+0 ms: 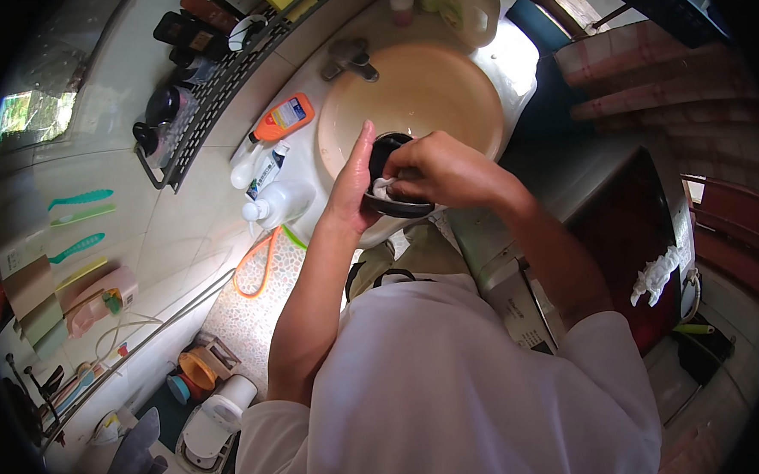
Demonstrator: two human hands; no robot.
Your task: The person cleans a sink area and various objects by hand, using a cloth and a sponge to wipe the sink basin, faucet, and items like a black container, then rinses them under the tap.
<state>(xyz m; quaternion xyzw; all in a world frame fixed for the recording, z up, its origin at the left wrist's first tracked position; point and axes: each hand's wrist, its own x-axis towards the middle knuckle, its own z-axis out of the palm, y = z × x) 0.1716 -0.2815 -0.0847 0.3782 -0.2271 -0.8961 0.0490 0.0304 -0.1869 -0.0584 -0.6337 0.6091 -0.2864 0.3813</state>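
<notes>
My left hand [353, 190] holds a black round bowl-like container [384, 148] from its left side, with the thumb stretched up along the rim. The container is tilted, and its inside faces my right hand [437, 169]. Bent fingers of that hand reach into it and pinch a crumpled white cloth or tissue [383, 186] against the inner wall. Both hands are over the near edge of a peach-coloured washbasin [454, 72]. My right hand and wrist hide part of the container.
A metal faucet [352, 61] stands behind the basin. An orange bottle [288, 115], a tube [268, 172] and a white pump bottle [281, 203] are on the left counter. Above them runs a black wall shelf [217, 84]. A dark glossy-topped appliance [624, 237] stands to the right.
</notes>
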